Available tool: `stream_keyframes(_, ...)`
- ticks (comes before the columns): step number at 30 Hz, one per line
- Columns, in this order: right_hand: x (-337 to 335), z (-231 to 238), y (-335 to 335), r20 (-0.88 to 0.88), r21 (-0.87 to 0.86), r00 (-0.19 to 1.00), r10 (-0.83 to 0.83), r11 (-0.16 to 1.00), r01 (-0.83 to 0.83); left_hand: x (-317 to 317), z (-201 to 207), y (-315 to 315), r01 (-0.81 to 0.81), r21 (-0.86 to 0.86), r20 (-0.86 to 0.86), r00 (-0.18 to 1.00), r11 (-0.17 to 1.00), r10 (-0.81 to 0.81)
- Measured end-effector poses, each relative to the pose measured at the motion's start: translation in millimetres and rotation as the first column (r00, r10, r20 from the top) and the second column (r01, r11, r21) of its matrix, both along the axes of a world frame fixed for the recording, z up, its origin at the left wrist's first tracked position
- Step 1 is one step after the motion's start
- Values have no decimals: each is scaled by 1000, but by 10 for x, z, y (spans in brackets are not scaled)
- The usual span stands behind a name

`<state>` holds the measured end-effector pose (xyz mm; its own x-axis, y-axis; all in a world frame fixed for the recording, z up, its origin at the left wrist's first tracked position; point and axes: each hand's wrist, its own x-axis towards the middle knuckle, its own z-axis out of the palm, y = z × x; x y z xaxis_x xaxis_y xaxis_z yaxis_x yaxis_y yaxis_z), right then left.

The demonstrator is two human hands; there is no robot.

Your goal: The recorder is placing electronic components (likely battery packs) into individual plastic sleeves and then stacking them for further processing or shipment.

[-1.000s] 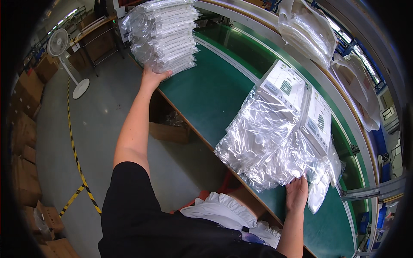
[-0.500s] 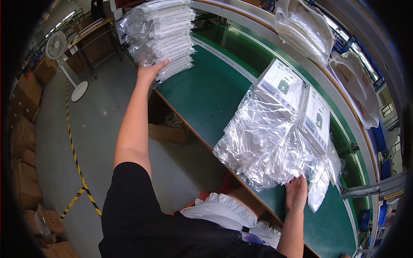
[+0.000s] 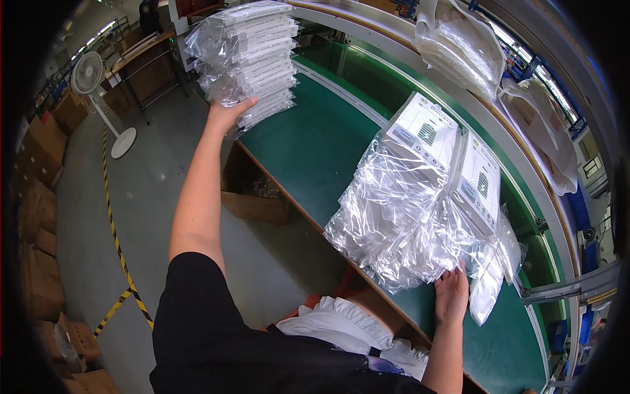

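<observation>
A tall stack of flat white boxes (image 3: pixel 266 62) in clear plastic bags stands at the far left end of the green tabletop (image 3: pixel 289 141). My left hand (image 3: pixel 230 113) presses against its lower near corner, thumb stretched out along the side; its other fingers are mostly hidden by plastic. On the right, two piles of bagged white boxes (image 3: pixel 423 134) lie side by side, their loose clear bag ends (image 3: pixel 400 226) spread toward me. At the near edge of that plastic is my right hand (image 3: pixel 451 292), palm up, its fingers loosely bent and apart, fingertips touching the film.
More clear plastic packaging (image 3: pixel 489 282) lies beside the right pile. Bundles of plastic bags (image 3: pixel 462 56) hang over the rail behind the table. A cardboard box (image 3: pixel 252 205) sits below the table edge. Across the floor at left are a white fan (image 3: pixel 88 73) and cartons (image 3: pixel 42 276).
My left hand and the tall stack stay together, with a very slight shift in view. The right hand stays at the plastic edge, almost unmoved.
</observation>
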<state>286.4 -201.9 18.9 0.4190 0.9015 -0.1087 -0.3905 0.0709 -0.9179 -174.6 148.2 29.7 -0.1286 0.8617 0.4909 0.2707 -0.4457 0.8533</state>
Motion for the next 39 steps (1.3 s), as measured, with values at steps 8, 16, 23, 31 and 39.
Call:
stream_keyframes(8, 56, -45, 7, 15, 43, 999, 29, 999, -30, 240, 344, 38, -209, 197, -37, 975, 958, 221)
stream_keyframes(16, 37, -65, -9, -2, 55, 999, 46, 997, -45, 114, 433, -3, -162, 136, 30, 987, 977, 160)
stream_keyframes(23, 39, -60, -6, -5, 50, 999, 44, 998, -44, 79, 1266, 125, -490, 410, 0, 843, 769, 537)
stream_keyframes(31, -16, 3, 9, -17, 77, 999, 48, 996, -46, -24, 1650, 314, -415, 296, -224, 846, 861, 484)
stream_keyframes(39, -42, 21, 3, -23, 63, 1000, 9, 998, -8, 73, 1569, 306, -570, 301, -115, 774, 764, 623)
